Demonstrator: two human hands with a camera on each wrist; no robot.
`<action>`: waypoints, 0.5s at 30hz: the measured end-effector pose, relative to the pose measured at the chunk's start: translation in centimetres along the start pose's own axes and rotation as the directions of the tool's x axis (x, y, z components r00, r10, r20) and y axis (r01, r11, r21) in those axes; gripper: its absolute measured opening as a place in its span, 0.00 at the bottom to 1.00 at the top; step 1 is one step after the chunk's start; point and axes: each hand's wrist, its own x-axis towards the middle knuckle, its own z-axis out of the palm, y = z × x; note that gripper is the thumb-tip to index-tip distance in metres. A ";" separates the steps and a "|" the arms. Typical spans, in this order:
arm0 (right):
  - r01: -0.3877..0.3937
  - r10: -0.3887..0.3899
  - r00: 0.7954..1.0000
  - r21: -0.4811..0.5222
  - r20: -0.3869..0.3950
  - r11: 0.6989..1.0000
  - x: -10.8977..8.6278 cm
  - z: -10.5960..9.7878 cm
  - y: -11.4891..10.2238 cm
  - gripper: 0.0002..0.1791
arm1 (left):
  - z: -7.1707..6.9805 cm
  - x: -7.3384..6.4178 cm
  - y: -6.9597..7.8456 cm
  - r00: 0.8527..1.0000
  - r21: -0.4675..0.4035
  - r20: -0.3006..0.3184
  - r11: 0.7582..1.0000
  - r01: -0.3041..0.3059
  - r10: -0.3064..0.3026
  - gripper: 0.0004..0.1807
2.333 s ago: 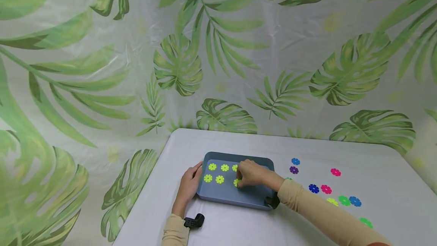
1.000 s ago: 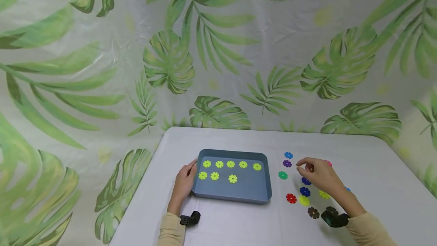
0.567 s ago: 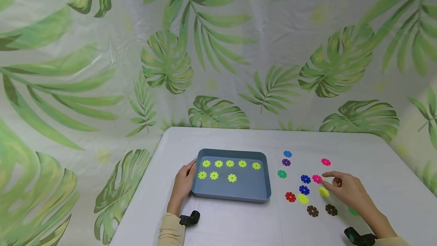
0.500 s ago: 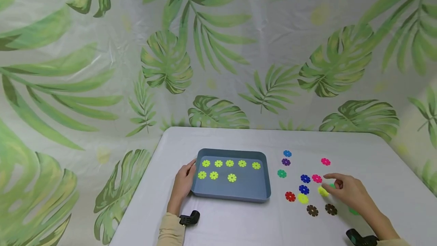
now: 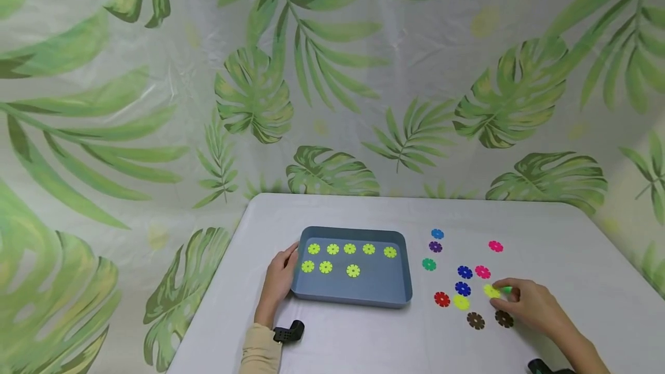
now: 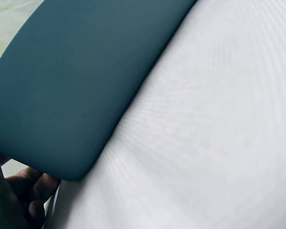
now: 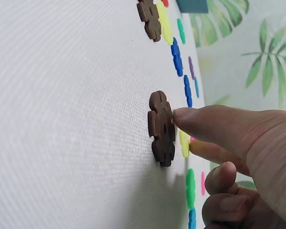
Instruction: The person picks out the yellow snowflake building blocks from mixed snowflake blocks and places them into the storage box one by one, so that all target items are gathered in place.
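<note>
In the head view, my left hand (image 5: 279,276) holds the blue-grey tray (image 5: 353,296) at its left side. Its fingers curl by the tray corner (image 6: 62,157) in the left wrist view. Several yellow-green notched interlocking discs (image 5: 353,270) lie flat in the tray, in two rows. On the table to the right, my right hand (image 5: 530,302) is low, with thumb and index finger spread at a yellow interlocking disc (image 5: 490,291). The index fingertip meets that disc's edge; the disc lies flat. A brown disc (image 7: 161,126) sits close to the thumb in the right wrist view.
Around the right hand lie more discs on the white table (image 5: 363,339): red (image 5: 442,299), dark blue (image 5: 463,288), pink (image 5: 482,272), another yellow (image 5: 461,302), brown (image 5: 475,321), green (image 5: 429,264), purple (image 5: 435,247). A leaf-patterned sheet (image 5: 332,103) hangs behind.
My right hand has left the tray, where one more row position shows a disc, and moved right, then down to the yellow disc on the table. My left hand stays at the tray.
</note>
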 end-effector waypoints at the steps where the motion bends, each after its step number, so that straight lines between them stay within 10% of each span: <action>1: 0.005 -0.005 1.000 0.000 -0.006 1.000 0.0 0.1 0.0 0.27 | 0.0 0.0 0.0 1.000 -0.001 0.000 1.000 0.000 0.000 0.23; 15: -0.006 0.006 1.000 0.022 -0.016 1.000 0.3 0.2 0.1 0.27 | 0.1 0.0 0.0 1.000 0.005 -0.009 1.000 -0.004 0.004 0.23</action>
